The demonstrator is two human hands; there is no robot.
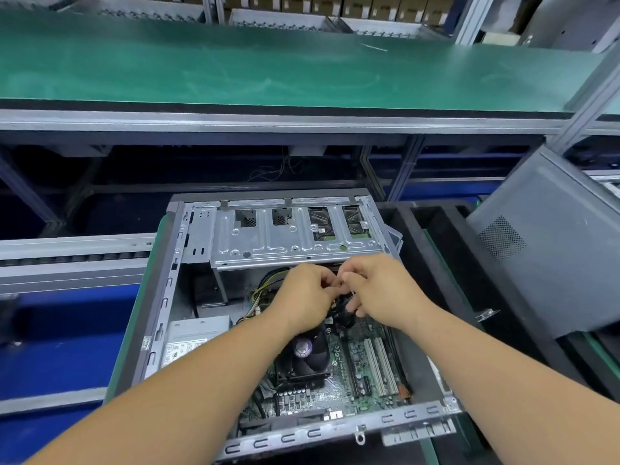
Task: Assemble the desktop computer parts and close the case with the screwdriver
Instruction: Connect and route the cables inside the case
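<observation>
An open grey computer case lies on its side in front of me. Inside are a green motherboard, a black CPU fan, a silver power supply at the left and a metal drive cage at the far end. My left hand and my right hand meet just below the drive cage, fingers curled around a bundle of black cables. Yellow and black wires run left of my hands. No screwdriver is in view.
The grey side panel leans upright to the right of the case. A green shelf spans above the workbench. A roller conveyor rail runs at the left. Black foam trays sit right of the case.
</observation>
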